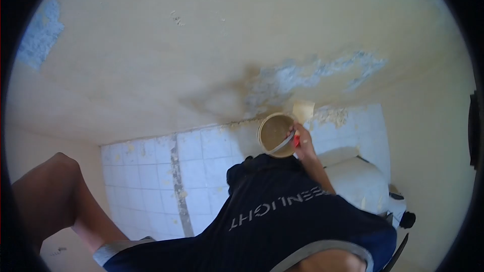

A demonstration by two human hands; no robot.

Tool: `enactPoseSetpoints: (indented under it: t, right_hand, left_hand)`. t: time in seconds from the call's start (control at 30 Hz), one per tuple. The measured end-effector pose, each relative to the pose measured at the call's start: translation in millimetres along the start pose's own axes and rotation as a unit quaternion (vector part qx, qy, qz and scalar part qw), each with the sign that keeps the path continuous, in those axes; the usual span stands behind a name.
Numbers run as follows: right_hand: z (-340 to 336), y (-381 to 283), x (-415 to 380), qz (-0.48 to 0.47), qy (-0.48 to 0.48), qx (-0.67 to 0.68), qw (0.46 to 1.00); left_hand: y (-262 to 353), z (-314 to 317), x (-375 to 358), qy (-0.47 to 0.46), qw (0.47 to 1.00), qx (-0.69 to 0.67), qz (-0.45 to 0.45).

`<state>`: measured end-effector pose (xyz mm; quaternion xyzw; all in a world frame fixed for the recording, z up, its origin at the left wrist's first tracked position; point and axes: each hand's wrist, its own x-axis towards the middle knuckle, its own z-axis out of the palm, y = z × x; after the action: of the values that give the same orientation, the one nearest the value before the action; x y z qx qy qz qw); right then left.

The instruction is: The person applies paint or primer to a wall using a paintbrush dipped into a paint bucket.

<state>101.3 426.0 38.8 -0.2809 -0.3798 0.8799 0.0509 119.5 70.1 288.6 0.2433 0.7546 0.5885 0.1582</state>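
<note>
My right hand (304,143) is closed around a red-handled tool (296,141) at the right rim of a round bucket (260,133). A grey strip crosses the bucket's mouth and meets my fingers; whether it is a blade or the bucket's handle is unclear. Brownish material shows inside the bucket. Just above my hand is a pale, squarish flat piece (304,111), which may be part of the tool. My left arm is bent at the left edge, and its hand is out of frame.
A beige wall (151,60) has bluish, peeling patches (292,75). White floor tiles (141,171) carry crumbs and a dark strip. Loose flakes (335,116) lie along the wall's foot. A large whitish object (358,184) stands right of my body.
</note>
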Motion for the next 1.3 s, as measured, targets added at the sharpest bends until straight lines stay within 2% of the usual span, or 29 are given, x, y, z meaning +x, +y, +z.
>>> enactPoseSetpoints:
  t: [0.1, 0.17, 0.23, 0.33, 0.53, 0.67, 0.7, 0.73, 0.77, 0.83, 0.87, 0.93, 1.0, 1.07, 1.17, 1.23, 1.3]
  right_hand:
    - [-21, 22, 15, 0.005, -0.005, 0.015, 1.000]
    - [-15, 20, 9, -0.022, 0.029, 0.028, 0.999]
    - [2, 16, 10, 0.007, 0.055, 0.063, 0.997]
    - [9, 13, 7, -0.004, 0.073, 0.063, 0.995]
    - [4, 24, 4, -0.036, 0.105, 0.096, 0.989]
    - [-15, 31, 11, -0.070, 0.093, 0.090, 0.989]
    - [-23, 35, 5, -0.085, 0.099, 0.091, 0.987]
    - [-31, 34, 1, -0.080, 0.064, 0.091, 0.991]
    - [-22, 23, -6, -0.021, 0.089, 0.099, 0.991]
    - [-13, -9, 18, -0.066, 0.061, 0.106, 0.990]
    - [-16, 3, -8, -0.035, 0.079, 0.102, 0.991]
    - [-32, 10, 0, -0.078, 0.051, 0.066, 0.994]
    - [-21, 12, -9, -0.068, 0.083, 0.079, 0.991]
    - [-15, 20, -2, -0.057, 0.128, 0.099, 0.985]
    - [-28, 20, 4, -0.065, 0.086, 0.074, 0.991]
    - [-19, 29, -1, -0.052, 0.109, 0.066, 0.990]
    - [-9, 35, -12, -0.058, 0.125, 0.092, 0.986]
  left_hand:
    - [-2, 18, 24, 0.005, 1.000, -0.015, 0.023]
    - [-9, 35, 51, -0.009, 0.998, -0.035, 0.054]
    - [-20, 39, 76, -0.011, 0.995, -0.058, 0.080]
    - [-23, 52, 93, -0.004, 0.990, -0.079, 0.112]
    - [-32, 80, 92, 0.016, 0.991, -0.104, 0.083]
    - [-36, 38, 116, -0.003, 0.994, -0.057, 0.095]
    - [-34, 19, 128, -0.039, 0.993, -0.036, 0.101]
    - [-30, -3, 142, -0.086, 0.991, -0.014, 0.105]
    - [-24, -22, 160, -0.120, 0.985, 0.010, 0.120]
    - [-19, -33, 188, -0.112, 0.980, 0.031, 0.164]
    - [-18, -35, 176, -0.108, 0.986, 0.027, 0.120]
    - [-25, -7, 146, -0.096, 0.992, -0.002, 0.079]
    - [-22, 3, 120, -0.140, 0.989, -0.020, 0.029]
    - [-26, 32, 112, -0.110, 0.992, -0.053, 0.038]
    - [-34, 82, 87, -0.069, 0.993, -0.096, 0.016]
    - [-38, 83, 82, -0.071, 0.993, -0.089, 0.012]
    - [-38, 58, 101, -0.088, 0.994, -0.064, 0.031]
